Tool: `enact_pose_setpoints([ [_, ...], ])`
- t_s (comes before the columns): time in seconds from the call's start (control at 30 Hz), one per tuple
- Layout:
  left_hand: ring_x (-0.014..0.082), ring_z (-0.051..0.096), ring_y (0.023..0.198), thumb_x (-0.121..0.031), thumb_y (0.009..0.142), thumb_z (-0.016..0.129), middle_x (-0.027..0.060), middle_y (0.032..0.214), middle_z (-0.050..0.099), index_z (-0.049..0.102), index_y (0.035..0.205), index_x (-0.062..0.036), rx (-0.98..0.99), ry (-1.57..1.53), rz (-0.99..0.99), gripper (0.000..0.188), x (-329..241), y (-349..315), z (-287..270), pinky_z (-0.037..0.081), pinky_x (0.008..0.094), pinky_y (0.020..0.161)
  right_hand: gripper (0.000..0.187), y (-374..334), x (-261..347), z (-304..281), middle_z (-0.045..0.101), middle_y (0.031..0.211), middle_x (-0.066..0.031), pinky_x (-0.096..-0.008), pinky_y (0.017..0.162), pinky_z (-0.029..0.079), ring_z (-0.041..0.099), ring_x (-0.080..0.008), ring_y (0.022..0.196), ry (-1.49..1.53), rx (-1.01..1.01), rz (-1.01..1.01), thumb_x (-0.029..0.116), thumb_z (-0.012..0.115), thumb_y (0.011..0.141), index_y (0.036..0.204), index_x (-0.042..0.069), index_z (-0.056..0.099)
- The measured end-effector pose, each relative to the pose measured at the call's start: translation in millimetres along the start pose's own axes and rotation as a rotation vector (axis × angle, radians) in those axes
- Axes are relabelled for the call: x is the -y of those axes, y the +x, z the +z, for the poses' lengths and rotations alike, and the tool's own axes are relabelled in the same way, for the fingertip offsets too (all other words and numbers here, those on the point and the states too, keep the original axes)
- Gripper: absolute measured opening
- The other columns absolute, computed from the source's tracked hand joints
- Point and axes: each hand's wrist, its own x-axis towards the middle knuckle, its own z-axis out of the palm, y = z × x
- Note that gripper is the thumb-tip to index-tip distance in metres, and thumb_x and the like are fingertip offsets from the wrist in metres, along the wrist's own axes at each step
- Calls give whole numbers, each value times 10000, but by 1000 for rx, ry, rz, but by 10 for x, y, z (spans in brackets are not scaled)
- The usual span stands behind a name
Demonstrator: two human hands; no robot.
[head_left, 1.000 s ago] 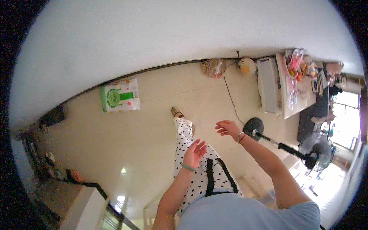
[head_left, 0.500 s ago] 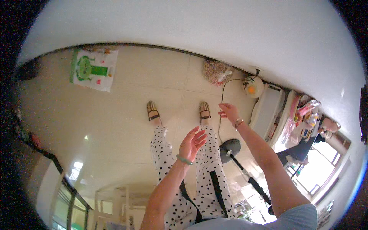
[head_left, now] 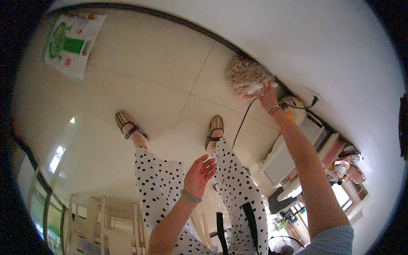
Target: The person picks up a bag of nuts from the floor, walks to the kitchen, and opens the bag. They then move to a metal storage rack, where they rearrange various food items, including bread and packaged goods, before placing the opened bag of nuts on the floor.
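I stand on a pale tiled floor in polka-dot trousers (head_left: 161,187) and striped sandals (head_left: 216,128). My right hand (head_left: 267,97) is stretched far out to a bag of brownish lumps (head_left: 245,73) lying by the wall's dark skirting. Its fingers close on the bag's white tied end. Near my right knee my left hand (head_left: 199,173) hovers, palm showing and fingers apart, holding nothing. A green band circles that wrist, and bracelets sit on the right wrist.
A green and white printed sack (head_left: 70,42) lies on the floor at the upper left. A black cable (head_left: 242,123) runs to a round yellow-white appliance (head_left: 294,114). A white box unit (head_left: 284,158) and a cluttered table (head_left: 340,158) stand right. Wooden chairs (head_left: 102,225) are at the lower left.
My right arm has stretched out from above the floor to the bag by the wall and taken its white end. The view has swung; my left hand stays raised and open.
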Motion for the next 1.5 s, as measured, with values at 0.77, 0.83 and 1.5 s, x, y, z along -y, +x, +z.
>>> enact_pose_setpoints([
  [0.77,235,611,1051,-498,899,584,78,1124,614,524,1263,-99,-164,14,-10,543,-1003,-406,315,493,423,897,197,-1834,1983,-1305,672,788,-112,-362,639,506,636,-248,694,676,-10,-724,243,589,890,938,69,667],
  [0.83,238,627,1010,-492,880,616,79,1041,625,550,1179,-95,-172,-86,56,502,-1242,-609,403,515,421,853,229,-2208,2301,-1521,675,744,-93,-315,613,498,629,-173,644,713,-53,-712,243,610,895,941,28,672],
  [1.5,218,573,695,-117,947,538,87,891,556,433,988,-35,-391,-693,482,140,-2753,-1767,895,504,351,586,330,-2205,3764,-3678,673,942,-86,-294,662,561,656,-176,760,1513,254,-365,272,591,936,1132,8,620],
])
